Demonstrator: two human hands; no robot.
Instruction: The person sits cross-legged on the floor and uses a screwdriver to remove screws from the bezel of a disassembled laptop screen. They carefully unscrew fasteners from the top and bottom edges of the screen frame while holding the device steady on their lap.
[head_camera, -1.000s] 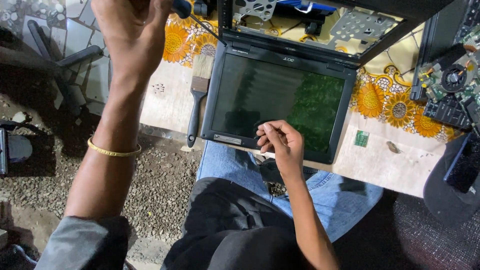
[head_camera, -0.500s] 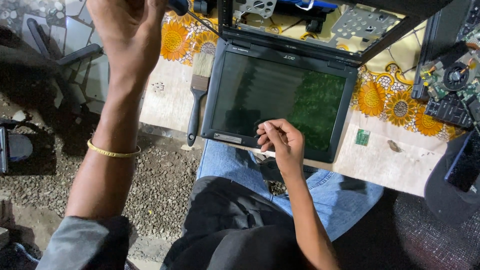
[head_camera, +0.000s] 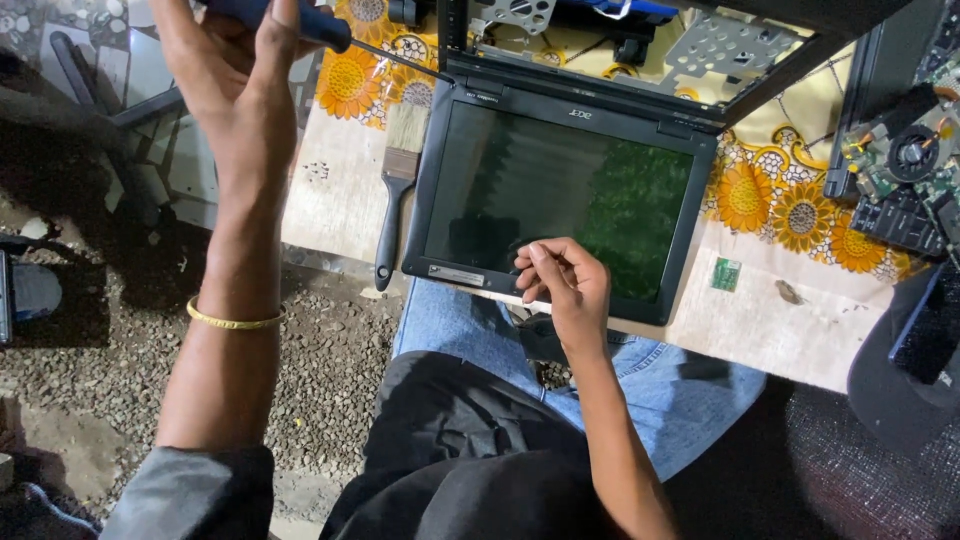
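While only the head view is supplied, both hands are shown in it clearly. The left hand (head_camera: 235, 70) is raised at the upper left, its fingers wrapped around the blue handle of a screwdriver (head_camera: 330, 32). The thin metal shaft is angled down and to the right, and its tip is set at the upper left corner of the laptop screen panel (head_camera: 565, 195). A yellow bangle (head_camera: 232, 321) is worn on the left wrist.

The screen panel is laid flat on a table covered by a cloth with a sunflower pattern (head_camera: 780, 215), its dark glass facing up and its near edge reaching over the table's edge, above the person's lap. The right hand (head_camera: 563, 283) is rested on the lower part of the panel, with fingers curled narrowly together and the fingertips pressed on the glass; nothing can be made out held between them.

Just beside the panel's left edge a paintbrush (head_camera: 396, 190) with a black handle is laid, bristles pointing away from the person. A small green circuit chip (head_camera: 726, 274) is seen on the cloth to the right of the panel. Further right, a circuit board with a fan (head_camera: 905, 160) is placed near the table's corner. Behind the panel, a perforated metal bracket (head_camera: 725, 45) is visible inside a laptop frame.
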